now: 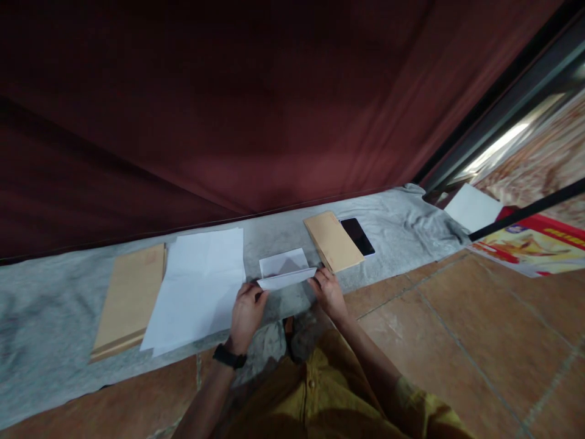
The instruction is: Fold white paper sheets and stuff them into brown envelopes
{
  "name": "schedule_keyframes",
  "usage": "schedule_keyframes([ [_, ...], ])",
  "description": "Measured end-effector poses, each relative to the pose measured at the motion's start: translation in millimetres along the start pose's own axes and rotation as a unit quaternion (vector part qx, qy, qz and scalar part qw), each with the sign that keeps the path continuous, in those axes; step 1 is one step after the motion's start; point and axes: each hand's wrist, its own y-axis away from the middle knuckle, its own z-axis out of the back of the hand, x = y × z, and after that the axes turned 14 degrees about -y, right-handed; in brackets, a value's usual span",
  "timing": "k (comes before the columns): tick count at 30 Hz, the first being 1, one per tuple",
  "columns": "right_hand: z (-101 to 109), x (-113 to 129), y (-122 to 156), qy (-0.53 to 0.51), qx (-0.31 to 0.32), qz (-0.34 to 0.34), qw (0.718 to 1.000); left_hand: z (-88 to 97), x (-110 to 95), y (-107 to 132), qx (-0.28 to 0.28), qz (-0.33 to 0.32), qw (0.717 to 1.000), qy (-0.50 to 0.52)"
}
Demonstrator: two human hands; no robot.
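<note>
A folded sheet of white paper [284,263] is in front of me, its near flap raised off the cloth. My left hand [249,306] pinches the flap's left end, and my right hand [328,291] pinches its right end. Close to my left hand lie loose white sheets [203,286], overlapping and creased across the middle. Beyond them on the left rests a stack of brown envelopes [130,292]. Just past my right hand are smaller-looking brown envelopes [335,239], with a dark-screened phone [358,236] beside them.
A grey cloth [393,222] covers the long narrow surface. Behind it hangs a dark red curtain [256,122]. Brown floor tiles [439,329] lie below the front edge. At the right are a dark metal bar [525,213] and a red and yellow printed box or sheet [534,244].
</note>
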Motion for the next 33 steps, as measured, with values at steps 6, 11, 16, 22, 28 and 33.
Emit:
schedule_keyframes([
  [6,0,13,-2,0.069,-0.014,-0.011,0.997,0.9,-2,-3,0.011,0.016,0.999,-0.035],
  [11,-4,25,-7,0.126,-0.040,-0.020,0.991,0.8,-4,-6,0.034,0.043,0.996,-0.077],
  [16,-5,29,-8,0.136,-0.045,-0.029,0.989,4.7,-4,-4,0.056,0.042,0.994,-0.086],
  [22,-6,33,-6,0.162,-0.043,-0.050,0.985,9.3,-11,1,0.073,0.050,0.989,-0.122],
  [28,-10,36,-7,0.157,-0.043,-0.075,0.984,13.7,-20,0,0.099,0.068,0.979,-0.167],
  [33,-13,34,-6,0.136,-0.063,-0.063,0.987,15.4,-23,-1,0.105,0.073,0.972,-0.197],
])
